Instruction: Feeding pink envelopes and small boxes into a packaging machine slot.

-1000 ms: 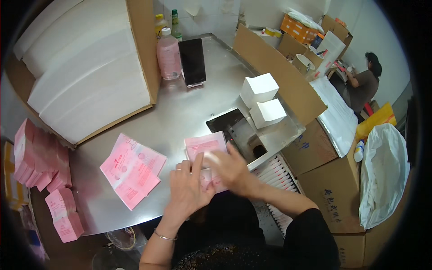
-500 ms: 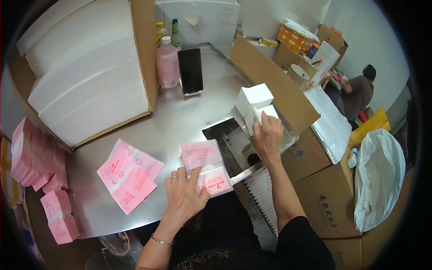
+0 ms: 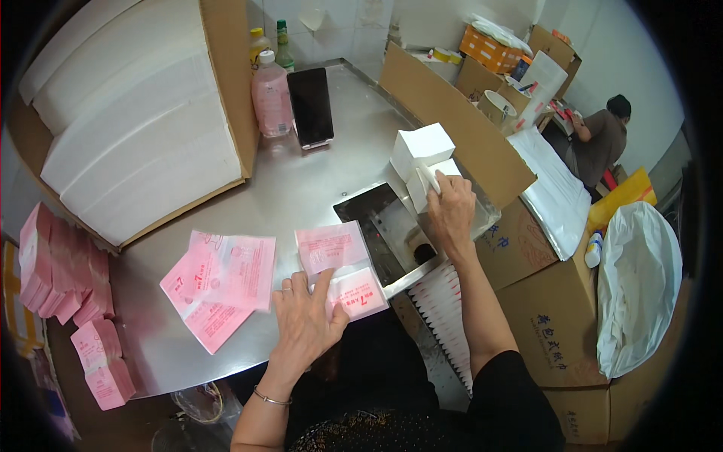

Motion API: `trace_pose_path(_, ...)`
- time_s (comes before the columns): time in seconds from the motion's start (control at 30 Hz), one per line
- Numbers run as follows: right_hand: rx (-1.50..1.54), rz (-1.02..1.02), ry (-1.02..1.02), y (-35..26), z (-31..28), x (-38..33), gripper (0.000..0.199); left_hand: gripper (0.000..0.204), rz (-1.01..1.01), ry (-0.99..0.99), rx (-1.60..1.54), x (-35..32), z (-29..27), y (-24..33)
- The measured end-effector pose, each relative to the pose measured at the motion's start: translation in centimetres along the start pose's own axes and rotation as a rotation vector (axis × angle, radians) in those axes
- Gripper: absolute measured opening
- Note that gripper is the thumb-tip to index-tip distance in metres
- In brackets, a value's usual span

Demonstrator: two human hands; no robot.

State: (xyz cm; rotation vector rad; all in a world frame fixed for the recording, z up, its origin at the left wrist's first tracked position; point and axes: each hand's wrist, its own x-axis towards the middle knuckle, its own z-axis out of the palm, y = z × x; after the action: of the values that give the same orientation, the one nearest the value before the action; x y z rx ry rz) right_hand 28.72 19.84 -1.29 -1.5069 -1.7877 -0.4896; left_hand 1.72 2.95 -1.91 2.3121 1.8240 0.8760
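Observation:
My left hand [image 3: 305, 316] lies flat on a pink and white paper packet [image 3: 340, 265] near the front edge of the steel table [image 3: 316, 181], fingers spread over it. My right hand [image 3: 452, 213] reaches forward to two stacks of folded white napkins [image 3: 423, 162] standing by a sunken steel tray [image 3: 384, 230]; its fingers pinch napkins on the nearer stack. A loose pile of flat pink packets [image 3: 222, 282] lies to the left of my left hand.
A big cardboard box of white napkin stacks [image 3: 143, 128] fills the left. Pink bottle [image 3: 269, 98] and dark phone [image 3: 310, 105] stand at the back. Filled pink packets [image 3: 64, 279] pile at the left edge. Cardboard boxes [image 3: 557, 301], a white bag [image 3: 640, 286] and another person [image 3: 599, 143] sit right.
My right hand left the pink packet and moved forward and right to the white napkin stacks, gripping the nearer one. My left hand stayed on the packet.

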Motion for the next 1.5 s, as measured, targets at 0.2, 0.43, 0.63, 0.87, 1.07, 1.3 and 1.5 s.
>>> trace_pose_path(0.2, 0.404, -0.508, -0.021, -7.0, -1.9, -4.4, 0.038, 0.062, 0.022, 0.048, 0.046, -0.4, 0.6, -0.9)
trace_pose_path(0.43, 0.319, -0.605, -0.5, -13.5, 0.1, -7.0, 0.03, 0.085, -0.016, 0.006, -0.056, 1.0, 0.3, 0.1)
trace_pose_path(0.63, 0.355, -0.317, -0.476, -9.5, 5.6, -5.3, 0.018, 0.058, -0.147, 0.325, 0.183, 1.0, -1.1, -4.5)
trace_pose_path(0.87, 0.138, -0.11, -0.634, -7.3, -0.6, -3.4, 0.015, 0.051, -0.252, 0.15, 0.187, 0.0, -1.7, -5.5)
trace_pose_path(1.07, -0.058, -0.007, -0.108, -1.6, -0.7, 1.7, 0.039, 0.047, -0.202, 0.164, 0.056, -0.3, -1.5, -5.5)
trace_pose_path(1.3, 0.072, 0.06, -0.065, 0.8, -1.0, 1.9, 0.038, 0.05, -0.153, 0.115, 0.135, -1.2, -2.4, -3.7)
trace_pose_path(1.5, -0.033, 0.005, -0.201, 0.4, -0.5, 0.8, 0.029, 0.052, -0.003, 0.068, -0.108, -0.5, -1.3, -1.9)
